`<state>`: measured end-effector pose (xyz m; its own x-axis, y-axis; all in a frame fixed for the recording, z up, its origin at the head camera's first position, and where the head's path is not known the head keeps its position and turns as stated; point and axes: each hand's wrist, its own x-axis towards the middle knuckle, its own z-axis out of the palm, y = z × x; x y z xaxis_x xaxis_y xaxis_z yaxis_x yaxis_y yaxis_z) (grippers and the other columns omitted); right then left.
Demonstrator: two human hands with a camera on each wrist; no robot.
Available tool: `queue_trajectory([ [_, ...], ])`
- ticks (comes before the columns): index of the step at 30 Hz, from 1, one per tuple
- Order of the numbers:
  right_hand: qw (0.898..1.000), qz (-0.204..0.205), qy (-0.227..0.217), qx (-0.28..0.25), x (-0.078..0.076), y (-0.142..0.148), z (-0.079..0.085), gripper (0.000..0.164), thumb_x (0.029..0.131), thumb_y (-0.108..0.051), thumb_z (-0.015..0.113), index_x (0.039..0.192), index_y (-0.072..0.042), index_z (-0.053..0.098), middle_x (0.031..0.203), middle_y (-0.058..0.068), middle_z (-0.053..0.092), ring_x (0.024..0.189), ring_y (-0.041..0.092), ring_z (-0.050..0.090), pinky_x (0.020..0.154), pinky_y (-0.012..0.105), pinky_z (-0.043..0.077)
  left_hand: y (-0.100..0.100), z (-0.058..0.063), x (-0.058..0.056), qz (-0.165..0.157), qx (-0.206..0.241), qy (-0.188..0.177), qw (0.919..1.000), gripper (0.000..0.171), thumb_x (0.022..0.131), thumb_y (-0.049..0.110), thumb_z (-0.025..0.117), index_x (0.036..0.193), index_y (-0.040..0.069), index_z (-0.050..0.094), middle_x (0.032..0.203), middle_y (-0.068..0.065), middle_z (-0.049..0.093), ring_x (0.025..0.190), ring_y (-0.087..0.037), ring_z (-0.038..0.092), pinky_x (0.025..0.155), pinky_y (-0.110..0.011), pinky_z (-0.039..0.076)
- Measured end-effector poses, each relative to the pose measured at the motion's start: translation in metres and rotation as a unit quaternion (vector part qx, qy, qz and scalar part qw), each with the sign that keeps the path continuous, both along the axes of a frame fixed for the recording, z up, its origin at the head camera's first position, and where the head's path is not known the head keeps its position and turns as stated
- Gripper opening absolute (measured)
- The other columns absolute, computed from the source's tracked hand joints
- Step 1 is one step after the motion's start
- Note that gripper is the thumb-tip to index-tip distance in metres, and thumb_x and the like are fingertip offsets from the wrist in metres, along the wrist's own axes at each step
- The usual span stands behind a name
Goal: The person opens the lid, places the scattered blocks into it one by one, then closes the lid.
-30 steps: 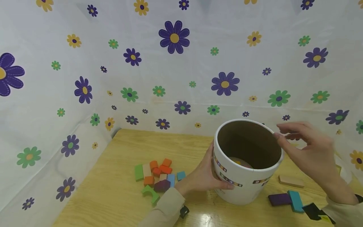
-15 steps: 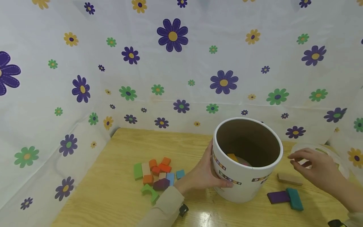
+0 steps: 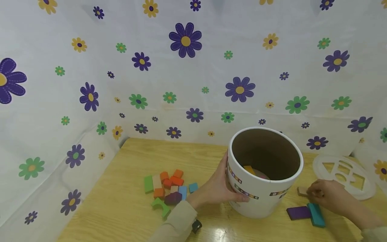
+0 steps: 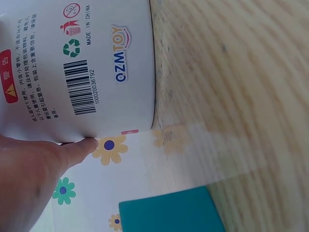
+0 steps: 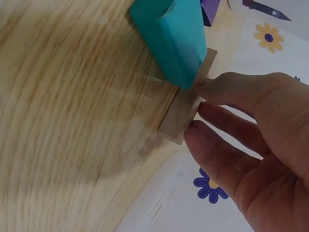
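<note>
A white cylindrical bucket (image 3: 257, 205) printed with small coloured strips stands in front of me, with an orange block (image 3: 249, 169) visible inside. My left hand (image 3: 216, 188) holds it round the left wall, thumb across the front. In the left wrist view, that thumb lies along the bucket's side (image 4: 106, 101), near a barcode. At the right, my right hand (image 3: 329, 196) pinches a plain wooden block (image 3: 302, 191) at the table. The right wrist view shows the fingertips (image 5: 200, 137) along the long edge of this wooden block (image 5: 178, 118); a teal block (image 5: 171, 41) overlaps it there.
A purple block (image 3: 297, 212) and a teal block (image 3: 316, 215) lie just before the right hand. Behind it is a white lid with shape cutouts (image 3: 320, 164). Left of the bucket sits a group of coloured blocks (image 3: 148, 184). A flowered sheet (image 3: 199, 74) rises behind the table.
My right hand has left the bucket's rim, moved down and right, and come onto the wooden block. The lid shows more fully. The left hand and bucket have stayed in place.
</note>
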<state>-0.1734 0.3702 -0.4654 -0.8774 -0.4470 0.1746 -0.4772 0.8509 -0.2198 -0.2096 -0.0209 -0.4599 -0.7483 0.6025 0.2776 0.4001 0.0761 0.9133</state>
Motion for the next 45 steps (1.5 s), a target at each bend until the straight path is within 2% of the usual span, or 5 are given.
queue_trajectory([
  [5, 1.000, -0.012, 0.009, 0.008, -0.002, -0.004, 0.001, 0.016, 0.070, -0.007, 0.087, 0.073, -0.016, 0.074, 0.074, -0.012, 0.066, 0.064, -0.004, 0.055, 0.056, 0.024, 0.050, 0.000, 0.001, 0.000, 0.000, 0.000, 0.002, 1.0000, 0.140, 0.070, 0.019, 0.095, 0.162, 0.042, -0.007, 0.168, 0.005, 0.020, 0.152, -0.025, 0.031, 0.128, -0.055, 0.021],
  [16, 0.995, -0.072, -0.069, 0.012, -0.008, -0.009, 0.006, 0.027, 0.077, -0.017, 0.084, 0.066, -0.023, 0.061, 0.066, -0.013, 0.059, 0.059, 0.002, 0.043, 0.054, 0.023, 0.039, -0.001, 0.002, 0.001, -0.004, -0.002, 0.001, 1.0000, 0.138, 0.071, 0.020, 0.094, 0.162, 0.042, -0.007, 0.169, 0.007, 0.017, 0.152, -0.020, 0.031, 0.127, -0.055, 0.022],
  [23, 0.995, -0.076, -0.068, -0.005, -0.008, -0.009, 0.004, 0.029, 0.078, -0.017, 0.083, 0.065, -0.023, 0.058, 0.066, -0.013, 0.060, 0.058, 0.000, 0.044, 0.053, 0.022, 0.039, -0.001, 0.001, 0.000, -0.001, -0.003, 0.000, 1.0000, 0.138, 0.071, 0.023, 0.095, 0.162, 0.042, -0.008, 0.169, 0.007, 0.017, 0.153, -0.027, 0.029, 0.128, -0.057, 0.020],
  [32, 0.994, -0.077, -0.077, -0.003, -0.011, -0.007, 0.002, 0.020, 0.078, -0.021, 0.085, 0.092, -0.010, 0.075, 0.081, -0.004, 0.075, 0.069, 0.008, 0.066, 0.061, 0.028, 0.054, -0.002, 0.000, 0.002, 0.003, -0.007, -0.011, 0.9999, 0.139, 0.070, 0.023, 0.095, 0.161, 0.045, -0.008, 0.169, 0.008, 0.017, 0.148, -0.011, 0.033, 0.127, -0.056, 0.024],
  [45, 0.995, -0.070, -0.075, 0.002, -0.009, -0.008, -0.003, 0.016, 0.083, -0.017, 0.081, 0.095, -0.009, 0.076, 0.081, -0.004, 0.070, 0.069, 0.004, 0.058, 0.059, 0.025, 0.050, -0.002, -0.001, 0.003, 0.006, -0.012, -0.015, 0.9998, 0.138, 0.071, 0.023, 0.095, 0.161, 0.045, -0.007, 0.169, 0.007, 0.019, 0.151, -0.020, 0.032, 0.127, -0.058, 0.022],
])
